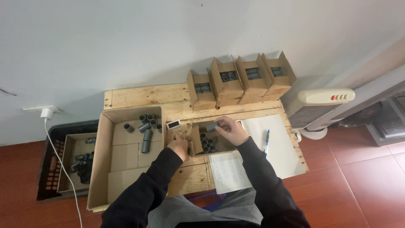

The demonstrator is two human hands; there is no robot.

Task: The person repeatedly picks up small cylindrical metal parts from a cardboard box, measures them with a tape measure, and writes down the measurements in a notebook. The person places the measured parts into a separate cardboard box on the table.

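Note:
My right hand (230,131) holds a short grey pipe fitting (212,126) just above a small open cardboard box (195,139) that has several grey fittings standing inside. My left hand (179,146) rests against the left side of that box, gripping its flap. Both arms wear dark sleeves. The box stands on a wooden pallet table (143,96).
A large shallow cardboard tray (107,169) at the left holds loose grey fittings (145,126). Several filled small boxes (240,80) line the back edge. Paper sheets (274,147) with a blue pen (267,139) lie at the right. A small digital scale (173,124) lies beside the tray, a heater (320,105) stands right, and a crate (55,169) sits left.

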